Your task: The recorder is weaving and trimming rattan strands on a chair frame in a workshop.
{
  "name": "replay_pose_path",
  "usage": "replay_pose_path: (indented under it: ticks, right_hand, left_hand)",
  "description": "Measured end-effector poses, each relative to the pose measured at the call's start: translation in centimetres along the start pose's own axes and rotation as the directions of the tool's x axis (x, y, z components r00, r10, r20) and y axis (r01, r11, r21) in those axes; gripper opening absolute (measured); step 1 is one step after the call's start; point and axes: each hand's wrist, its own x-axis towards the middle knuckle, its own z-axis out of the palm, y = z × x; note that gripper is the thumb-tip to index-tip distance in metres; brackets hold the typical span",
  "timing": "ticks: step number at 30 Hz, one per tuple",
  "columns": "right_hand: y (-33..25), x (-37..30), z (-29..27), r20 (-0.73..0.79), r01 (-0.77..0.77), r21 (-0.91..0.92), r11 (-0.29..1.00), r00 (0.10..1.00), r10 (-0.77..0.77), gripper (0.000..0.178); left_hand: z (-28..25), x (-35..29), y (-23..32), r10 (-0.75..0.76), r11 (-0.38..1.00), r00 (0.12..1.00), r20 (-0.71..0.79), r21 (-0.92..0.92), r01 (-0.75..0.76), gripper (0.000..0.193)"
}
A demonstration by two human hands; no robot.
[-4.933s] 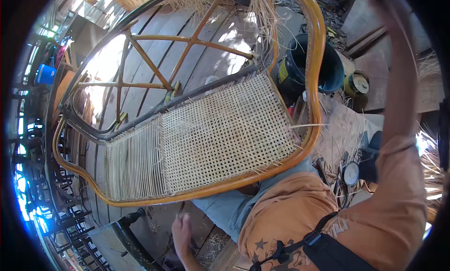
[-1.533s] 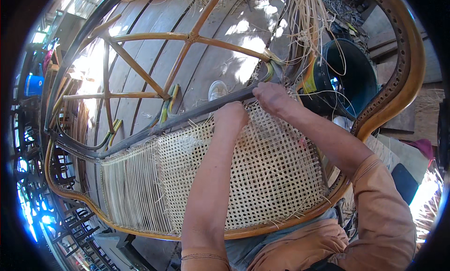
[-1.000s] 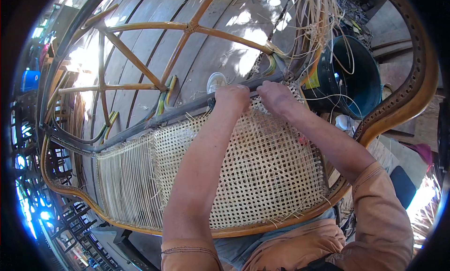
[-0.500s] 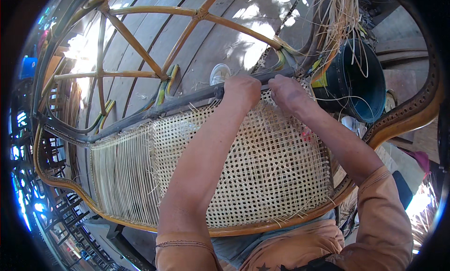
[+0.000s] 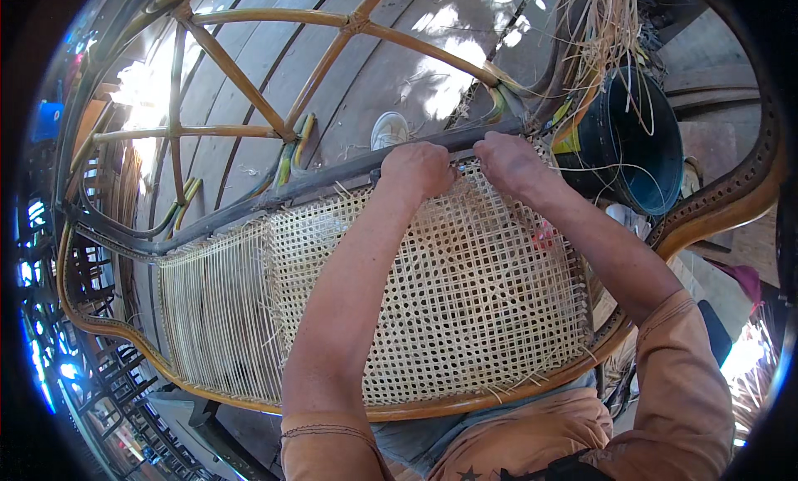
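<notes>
A curved rattan furniture frame (image 5: pixel 150 352) lies across my lap, with a woven cane panel (image 5: pixel 474 315) over its middle and right. Left of the weave, plain parallel cane strands (image 5: pixel 218 315) cross the frame. My left hand (image 5: pixel 418 170) is closed at the panel's far edge, beside the dark far rail (image 5: pixel 332 172). Just right of it, my right hand (image 5: pixel 509 161) is also closed, at the same rail. The fingertips of both hands are turned away, so whatever they pinch is hidden. Short cane ends poke out along the near edge.
A dark bucket (image 5: pixel 640 148) lies tilted at the right, with loose cane strands (image 5: pixel 607 24) hanging above it. Rattan braces (image 5: pixel 274 19) of the frame spread over the plank floor (image 5: pixel 366 74) beyond. A white shoe (image 5: pixel 389 130) shows behind the rail.
My left hand has shifted slightly left and nearer to me, widening the gap between the hands. The right hand stays almost in the same place.
</notes>
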Motion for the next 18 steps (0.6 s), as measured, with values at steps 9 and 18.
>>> replay_pose_path:
  ticks: [9, 18]
  right_hand:
    - [-0.2, -0.7, 0.7, -0.057, -0.019, -0.085, 0.996, 0.998, 0.015, 0.019]
    - [-0.4, -0.1, 1.2, -0.049, -0.182, 0.059, 0.981, 0.981, 0.185, 0.018]
  left_hand:
    - [0.3, -0.5, 0.2, 0.014, 0.998, 0.999, -0.033, 0.055, -0.013, 0.038]
    - [-0.8, -1.0, 1.7, -0.123, 0.985, 0.985, -0.119, 0.103, 0.135, 0.028]
